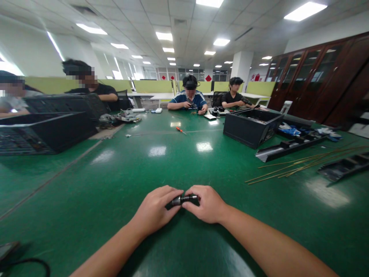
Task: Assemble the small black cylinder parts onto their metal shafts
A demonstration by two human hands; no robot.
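Note:
Near the front middle of the green table (123, 169), both of my hands grip a short, dark cylindrical metal piece (182, 199) with a silver band and ribbed middle. It lies roughly level, low over the tabletop or touching it; I cannot tell which. My left hand (158, 206) wraps its thicker left end, fingers on top and thumb on the near side. The right end, with a bright silver tip, sits between the curled thumb and fingers of my right hand (206, 204). My fingers partly hide both ends, and its exact kind is unclear.
An orange-handled screwdriver (180, 129) lies farther up the table. Black computer cases stand at left (57, 132) and right (250, 125). Thin brass-coloured rods (291, 167) and a black metal rail (291, 148) lie at right. Several people sit around the table.

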